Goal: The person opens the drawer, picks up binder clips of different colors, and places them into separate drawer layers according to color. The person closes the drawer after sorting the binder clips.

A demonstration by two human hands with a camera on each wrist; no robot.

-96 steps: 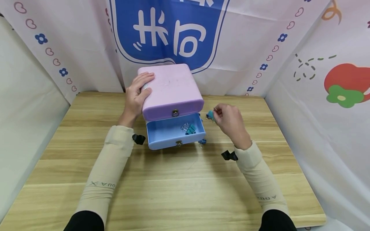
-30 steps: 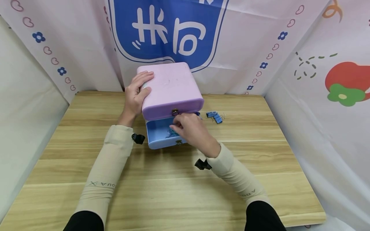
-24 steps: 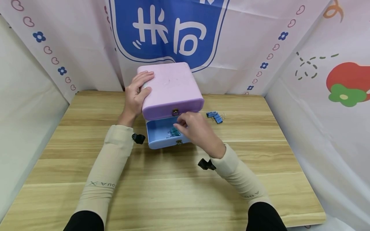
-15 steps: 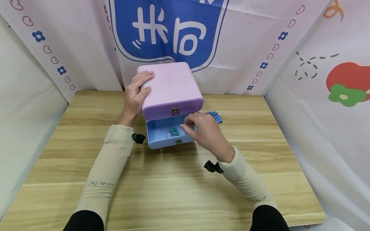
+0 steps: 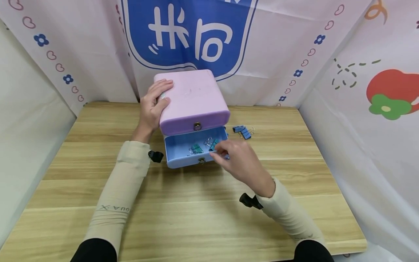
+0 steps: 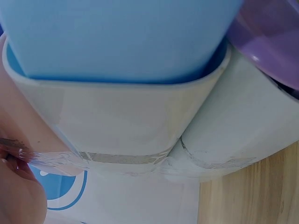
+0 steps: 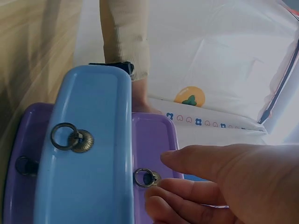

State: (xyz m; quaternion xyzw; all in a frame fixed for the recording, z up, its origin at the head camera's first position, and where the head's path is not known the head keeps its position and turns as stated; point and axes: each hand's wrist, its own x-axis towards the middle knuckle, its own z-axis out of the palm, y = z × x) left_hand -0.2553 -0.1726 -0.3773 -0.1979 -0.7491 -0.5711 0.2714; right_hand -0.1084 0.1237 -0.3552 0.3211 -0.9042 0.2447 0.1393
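Observation:
A small drawer box with a pink top (image 5: 191,92) stands near the back wall, its light-blue drawer (image 5: 178,161) pulled out below a purple one (image 5: 180,128). My left hand (image 5: 151,109) rests on the left edge of the top. Inside the blue drawer lie two teal binder clips (image 5: 196,149), one partly behind my right fingertips. My right hand (image 5: 243,162) hovers at the drawer's front right corner. In the right wrist view its thumb and bent fingers (image 7: 187,161) stand apart, with nothing seen between them. A bit of blue shows just behind these fingers in the head view.
Blue binder clips (image 5: 246,134) lie on the wooden table (image 5: 196,214) to the right of the box. A printed cloth (image 5: 268,54) hangs behind. The blue drawer has a ring pull (image 7: 65,136) and sticks out over the table.
My right hand has carried a teal clip from the table into the blue drawer and released it, then drawn back right and toward me. My left hand has stayed put.

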